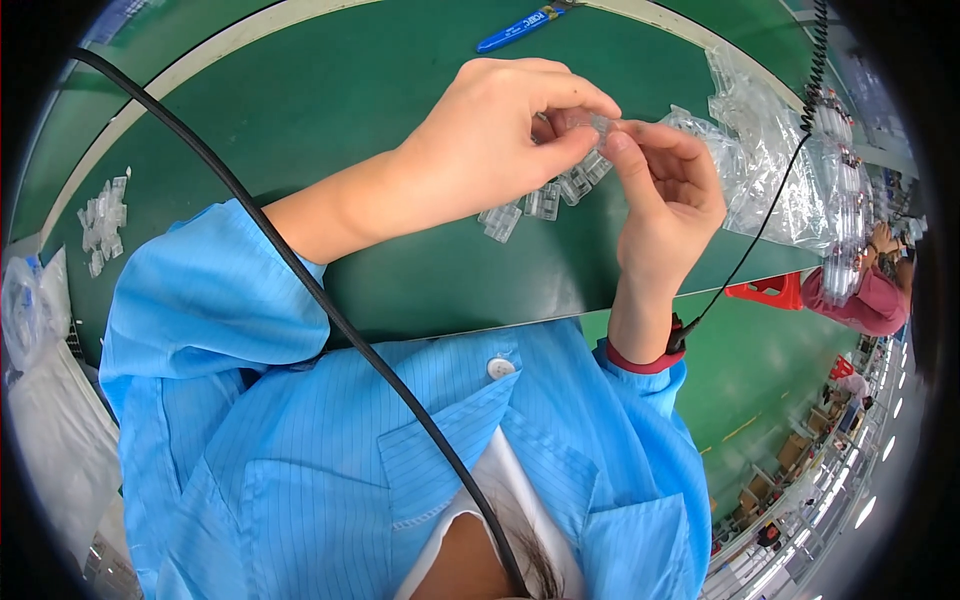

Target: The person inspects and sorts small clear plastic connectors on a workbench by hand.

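Note:
My left hand point(490, 140) and my right hand point(665, 195) meet above a green work table point(330, 90). Both pinch one small clear plastic part point(590, 124) between fingertips. Just below the hands, several more clear plastic parts point(545, 200) lie in a loose row on the table. A red wrist strap point(650, 358) with a black coiled cord sits on my right wrist.
A pile of clear plastic bags point(770, 150) lies right of the hands. Another small heap of clear parts point(103, 220) is at the far left. A blue-handled tool point(522, 28) lies at the table's far edge. A black cable point(250, 215) crosses my left sleeve. Another person in pink point(865, 295) works at right.

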`<state>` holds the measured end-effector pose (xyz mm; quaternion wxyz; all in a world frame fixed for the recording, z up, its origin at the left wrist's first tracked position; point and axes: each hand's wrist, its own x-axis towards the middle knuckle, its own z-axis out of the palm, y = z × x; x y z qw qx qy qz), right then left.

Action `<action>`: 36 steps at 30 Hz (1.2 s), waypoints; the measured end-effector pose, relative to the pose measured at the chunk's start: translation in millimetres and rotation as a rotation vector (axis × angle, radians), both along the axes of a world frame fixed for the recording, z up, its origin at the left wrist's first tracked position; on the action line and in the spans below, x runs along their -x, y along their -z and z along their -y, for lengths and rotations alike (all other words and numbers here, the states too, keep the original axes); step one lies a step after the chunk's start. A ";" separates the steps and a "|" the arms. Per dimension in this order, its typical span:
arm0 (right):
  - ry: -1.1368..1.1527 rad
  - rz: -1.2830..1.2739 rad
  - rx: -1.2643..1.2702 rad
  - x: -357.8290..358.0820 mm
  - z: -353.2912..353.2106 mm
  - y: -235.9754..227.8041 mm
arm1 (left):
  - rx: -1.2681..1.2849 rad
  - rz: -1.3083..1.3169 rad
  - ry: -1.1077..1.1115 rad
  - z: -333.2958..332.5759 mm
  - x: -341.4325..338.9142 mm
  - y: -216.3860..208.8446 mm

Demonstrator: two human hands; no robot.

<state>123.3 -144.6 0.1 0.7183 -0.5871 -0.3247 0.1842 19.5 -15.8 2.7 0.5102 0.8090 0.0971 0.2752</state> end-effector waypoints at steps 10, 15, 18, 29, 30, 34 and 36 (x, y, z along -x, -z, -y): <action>0.156 0.479 0.054 6.9 -1.1 5.9 | -0.323 0.177 -0.056 -3.2 -2.1 3.5; 0.128 0.312 0.091 10.2 1.1 0.6 | -0.294 0.124 -0.040 -2.1 -0.6 1.6; 0.055 0.118 0.018 7.3 -0.5 0.2 | -0.263 0.125 -0.043 -1.5 -0.8 4.0; 0.163 0.470 -0.003 9.7 -7.2 9.3 | -0.064 0.116 -0.082 -1.1 -3.3 6.8; 0.189 0.561 -0.013 8.8 -7.4 10.2 | -0.062 0.117 -0.081 -1.1 -2.8 6.0; 0.163 0.919 -0.015 2.5 -4.9 5.7 | 0.120 -0.002 -0.060 -6.9 -0.5 -1.4; 0.121 1.039 0.031 4.2 3.2 0.2 | 0.196 -0.054 -0.053 -10.8 -0.2 -3.7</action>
